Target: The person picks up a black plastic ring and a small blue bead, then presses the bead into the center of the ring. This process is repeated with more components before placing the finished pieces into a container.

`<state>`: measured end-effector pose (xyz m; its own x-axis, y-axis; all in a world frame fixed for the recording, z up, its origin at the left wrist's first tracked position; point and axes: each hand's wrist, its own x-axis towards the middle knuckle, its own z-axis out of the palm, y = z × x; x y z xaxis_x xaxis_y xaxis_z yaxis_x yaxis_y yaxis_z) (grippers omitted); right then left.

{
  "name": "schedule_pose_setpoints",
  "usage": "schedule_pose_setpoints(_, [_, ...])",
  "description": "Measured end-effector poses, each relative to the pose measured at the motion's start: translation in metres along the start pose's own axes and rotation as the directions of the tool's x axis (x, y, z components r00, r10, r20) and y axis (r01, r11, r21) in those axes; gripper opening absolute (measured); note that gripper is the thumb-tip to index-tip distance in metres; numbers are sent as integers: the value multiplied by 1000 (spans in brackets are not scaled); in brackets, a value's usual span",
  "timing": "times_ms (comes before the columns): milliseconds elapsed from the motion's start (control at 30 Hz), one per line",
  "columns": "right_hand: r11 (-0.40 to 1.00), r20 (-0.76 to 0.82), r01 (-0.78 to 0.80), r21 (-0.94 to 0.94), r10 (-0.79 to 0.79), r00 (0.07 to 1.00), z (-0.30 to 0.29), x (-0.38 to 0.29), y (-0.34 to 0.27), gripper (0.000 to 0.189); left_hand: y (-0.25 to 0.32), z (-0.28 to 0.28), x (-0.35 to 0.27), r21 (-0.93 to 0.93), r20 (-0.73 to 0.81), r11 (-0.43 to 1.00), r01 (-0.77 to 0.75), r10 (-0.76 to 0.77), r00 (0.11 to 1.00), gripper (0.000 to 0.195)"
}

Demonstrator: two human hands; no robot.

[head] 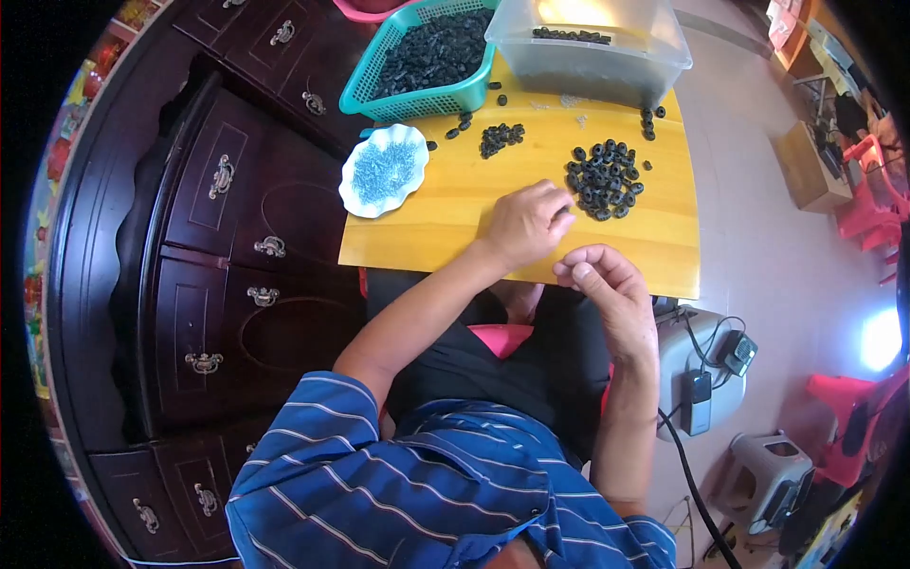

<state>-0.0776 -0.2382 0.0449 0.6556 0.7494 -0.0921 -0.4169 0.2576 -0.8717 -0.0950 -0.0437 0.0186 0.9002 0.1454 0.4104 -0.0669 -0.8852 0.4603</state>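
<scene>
My left hand [530,222] is over the wooden board, left of a pile of black ribbed plastic parts [604,178], with a small dark piece partly showing between its fingers. Near the board's front edge, my right hand [608,281] has thumb and fingertips together; whether anything is between them cannot be made out. Beyond my left hand lies a small heap of smaller black parts [501,139]. A white scalloped dish [347,186] with many small, thin, clear bluish pieces sits at the board's left edge.
A green plastic basket [426,107] full of black parts and a translucent plastic bin [583,70] stand at the back. The yellow wooden board [441,238] also bears stray black parts. A dark wooden cabinet [284,206] is at the left; a stool with a power bank [697,402] and cables is at the right.
</scene>
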Motion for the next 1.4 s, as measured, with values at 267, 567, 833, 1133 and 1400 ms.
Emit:
schedule_pose_setpoints(267, [1000,2,-2,1,2,1000,-1,1,1,15,-55,-56,-5,326,101,945,-4,-31,994,8])
schedule_pose_setpoints(567, [1000,-4,-4,12,4,1000,1,1,1,15,-133,-80,20,613,45,790,-24,-5,999,11])
schedule_pose_setpoints(833, [1000,4,2,14,-2,1000,-4,0,1,15,-152,-83,35,621,-65,783,40,1,998,12])
schedule_pose_setpoints(1133, [997,24,-33,73,31,999,-2,-1,-5,15,-147,-88,21,588,-143,802,102,-21,989,14])
schedule_pose_setpoints(1400, [1000,9,5,24,-5,1000,-4,1,0,15,-153,-86,25,597,-127,791,132,-70,990,13])
